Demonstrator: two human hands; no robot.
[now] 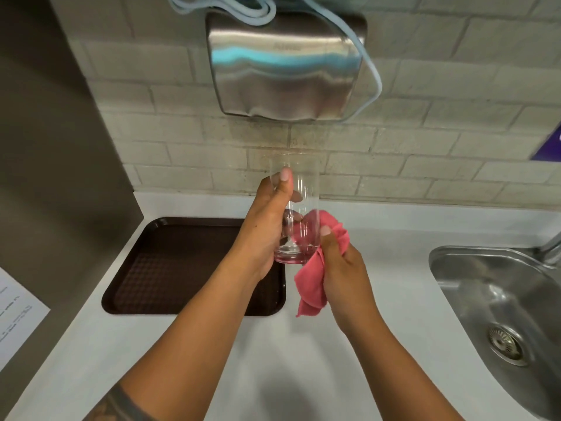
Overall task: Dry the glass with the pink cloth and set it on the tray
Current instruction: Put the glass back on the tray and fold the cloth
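Clear glass (pixel 296 208) held upright in the air above the white counter (pixel 273 360), over the near right corner of the tray (pixel 170 265), thick base down and open rim toward the tiled wall (pixel 425 141). Gripped by the left hand (pixel 267 226): thumb laid up the near side toward the rim, other fingers (pixel 294 215) curled round the far side and seen through the wall of the glass. Pink cloth (pixel 312 287) pressed against the lower right side of the glass, partly seen through it, the rest hanging in loose folds below. Bunched in the right hand (pixel 343 268), thumb on top pinning the cloth toward the glass, remaining fingers closed round the fabric behind and mostly hidden. Brown tray lay flat on the counter at the left, against the grey side panel (pixel 54 177), textured floor bare. Steel sink (pixel 498 299) set into the counter at the right, strainer (pixel 507 344) in its drain. Brushed metal wall unit (pixel 285 71) mounted on the tiles above, pale blue cord (pixel 372 71) looped over it. Printed sheet (pixel 15 317) at the left edge, text too blurred to read.
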